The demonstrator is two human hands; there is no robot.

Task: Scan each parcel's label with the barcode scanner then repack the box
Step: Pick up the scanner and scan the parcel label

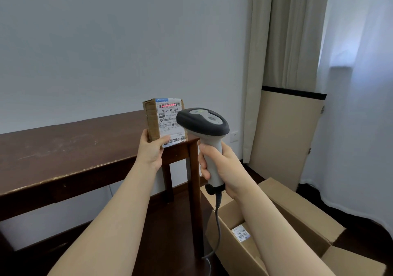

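Parcel held up to the scanner over the worktop's corner.

The dark wooden worktop [63, 148] fills the 9 o'clock side. Above its right corner the left hand [150, 151] reaches forward on a straight forearm. Its grip pinches the lower edge of an upright cardboard parcel [152, 120], thumb on the label [169, 122], fingers round the left side. A red scan line [169, 105] crosses the top barcode. At the parcel's 4 o'clock the right hand [219, 165] has its grip wrapped round the pale handle of the barcode scanner [203, 122], whose dark head faces the label. The cable [217, 222] hangs toward 6 o'clock. At 5 o'clock an open box [297, 212] sits on the floor with a second labelled parcel [241, 234] inside.
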